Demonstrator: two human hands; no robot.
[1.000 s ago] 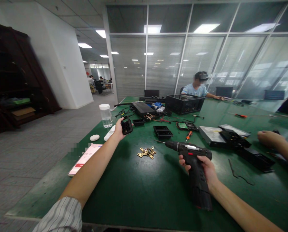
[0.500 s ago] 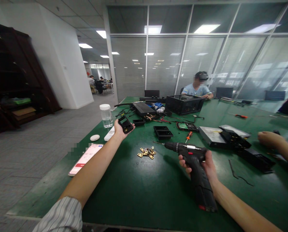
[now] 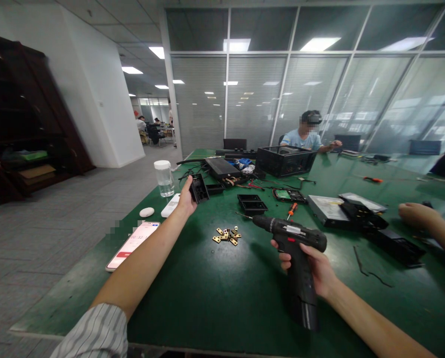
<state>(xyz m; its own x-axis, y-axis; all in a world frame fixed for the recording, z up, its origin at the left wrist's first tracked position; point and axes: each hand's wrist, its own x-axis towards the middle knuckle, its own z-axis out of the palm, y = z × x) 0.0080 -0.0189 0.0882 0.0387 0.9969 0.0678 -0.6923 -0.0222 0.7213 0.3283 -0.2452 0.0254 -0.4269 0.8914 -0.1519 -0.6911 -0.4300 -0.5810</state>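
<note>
Left hand: fingers clamped on a black housing, its hollow side partly in view. Thumb at its upper left edge; the other fingers mostly hidden. Housing is held tilted above the left half of a green table, near a small black tray, part of which it covers.

Right hand: fingers wrapped round the handle of a black power drill, bit pointing left. Cannot tell whether the drill's base touches the table.

Between the hands, to the near side: a loose heap of brass plates. Beyond it, a black double tray stands just past the drill bit; an orange screwdriver lies behind the drill.

Left edge: a phone, a rounded white case and a white-lidded jar. Left forearm covers part of the phone.

Far side: open black case, cables and blue cloth-like stuff crowding its left. A co-worker sits behind it.

Right: a metal drive box, black brackets, a bent wire. Another person's hand reaches in from the right edge.
</note>
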